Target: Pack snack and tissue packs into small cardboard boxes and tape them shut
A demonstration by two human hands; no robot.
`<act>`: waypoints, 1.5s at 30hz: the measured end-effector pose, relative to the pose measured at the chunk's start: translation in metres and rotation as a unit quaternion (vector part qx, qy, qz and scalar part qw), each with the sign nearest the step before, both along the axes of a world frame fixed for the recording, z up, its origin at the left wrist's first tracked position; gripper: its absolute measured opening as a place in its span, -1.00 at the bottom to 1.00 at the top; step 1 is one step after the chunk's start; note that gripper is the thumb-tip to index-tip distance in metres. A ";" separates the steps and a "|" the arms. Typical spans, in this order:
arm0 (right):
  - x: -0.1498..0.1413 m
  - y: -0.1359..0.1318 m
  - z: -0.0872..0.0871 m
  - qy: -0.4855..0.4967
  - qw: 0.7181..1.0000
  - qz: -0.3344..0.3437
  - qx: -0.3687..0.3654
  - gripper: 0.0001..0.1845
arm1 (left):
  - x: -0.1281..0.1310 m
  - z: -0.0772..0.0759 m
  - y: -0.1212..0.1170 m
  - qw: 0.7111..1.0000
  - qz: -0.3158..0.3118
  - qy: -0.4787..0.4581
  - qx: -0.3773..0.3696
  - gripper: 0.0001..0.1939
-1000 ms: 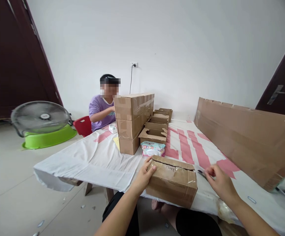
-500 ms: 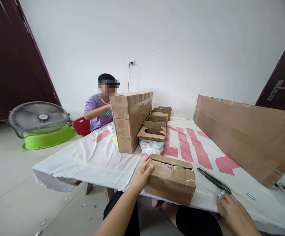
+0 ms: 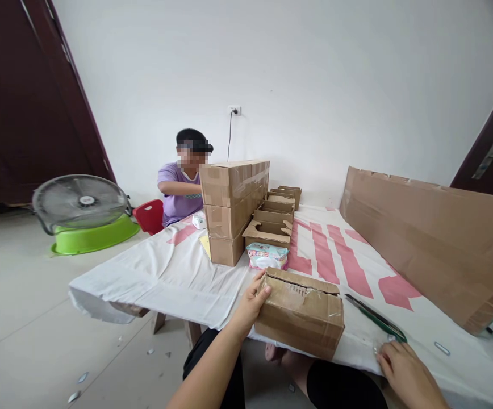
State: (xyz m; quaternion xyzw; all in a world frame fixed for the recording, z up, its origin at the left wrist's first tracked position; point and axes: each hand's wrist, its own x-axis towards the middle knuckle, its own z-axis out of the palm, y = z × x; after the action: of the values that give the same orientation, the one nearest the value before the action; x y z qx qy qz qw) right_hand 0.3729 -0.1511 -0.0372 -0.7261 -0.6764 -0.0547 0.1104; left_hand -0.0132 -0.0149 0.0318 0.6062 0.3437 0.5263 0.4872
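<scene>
A taped cardboard box [image 3: 300, 324] lies at the near edge of the table, a split running along its top. My left hand [image 3: 253, 301] is closed on the box's left end, thumb on top. At the table's edge to the right, my right hand [image 3: 404, 369] has its fingers curled together. A small shiny bit shows by its fingertips; whatever they hold is too small to name. Just beyond that hand lies a green utility knife [image 3: 378, 319] with its blade out. A packet of wipes [image 3: 267, 257] sits behind the box.
Stacked taped boxes [image 3: 223, 210] stand left of a row of opened cartons [image 3: 267, 230]. A large cardboard sheet [image 3: 425, 238] leans along the right side. Across the table sits a person in a purple shirt [image 3: 178, 207]. A fan [image 3: 82, 199] rests on a green tub [image 3: 93, 238].
The whole view has shifted slightly, so things appear farther right. Less clear film shows at my right hand's fingers than before. My left hand keeps its hold on the box.
</scene>
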 end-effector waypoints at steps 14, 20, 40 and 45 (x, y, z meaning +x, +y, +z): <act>0.026 0.016 0.000 -0.022 0.986 -0.130 -0.101 -0.77 | 0.002 0.001 -0.005 1.000 0.022 -0.006 -0.019 -0.38; 0.037 0.030 0.016 0.077 0.964 -0.141 -0.211 -0.79 | 0.004 0.004 -0.008 0.999 0.032 -0.009 -0.021 -0.40; 0.028 0.027 0.015 0.038 0.959 -0.224 -0.170 -0.70 | 0.003 -0.001 -0.003 0.998 0.055 0.013 0.003 -0.42; 0.030 0.028 0.024 0.060 0.956 -0.223 -0.179 -0.72 | 0.002 -0.004 0.000 0.998 0.060 0.019 0.008 -0.38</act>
State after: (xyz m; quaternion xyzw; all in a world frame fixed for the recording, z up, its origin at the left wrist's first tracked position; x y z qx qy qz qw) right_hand 0.4032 -0.1227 -0.0132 -0.8684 -0.4879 0.0883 0.0040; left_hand -0.0109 -0.0153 0.0278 0.5983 0.3847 0.5453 0.4435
